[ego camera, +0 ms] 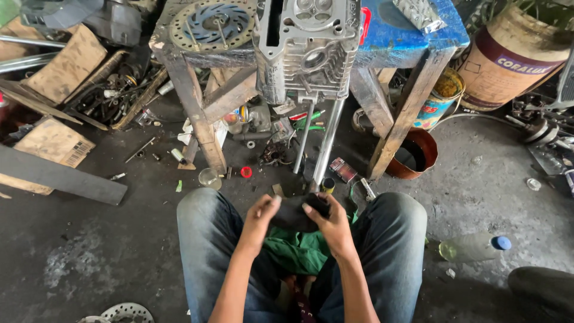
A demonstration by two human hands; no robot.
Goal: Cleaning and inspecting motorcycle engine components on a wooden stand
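Note:
I sit with my knees apart in blue jeans. Between my knees, both hands hold one dark, rounded, greasy piece (297, 215). My left hand (258, 222) grips its left side with the fingers curled over the top. My right hand (332, 226) grips its right side, thumb on top. A green cloth (297, 251) lies in my lap just under the hands. What kind of part the dark piece is I cannot make out.
In front stands a worn wooden bench (197, 107) with a blue top, carrying a grey finned engine cylinder head (308, 51) and a brake disc (212, 24). Two metal tubes (326, 143) lean below it. A rusty tin (414, 155), paint cans, a plastic bottle (472, 246) and small parts litter the concrete floor.

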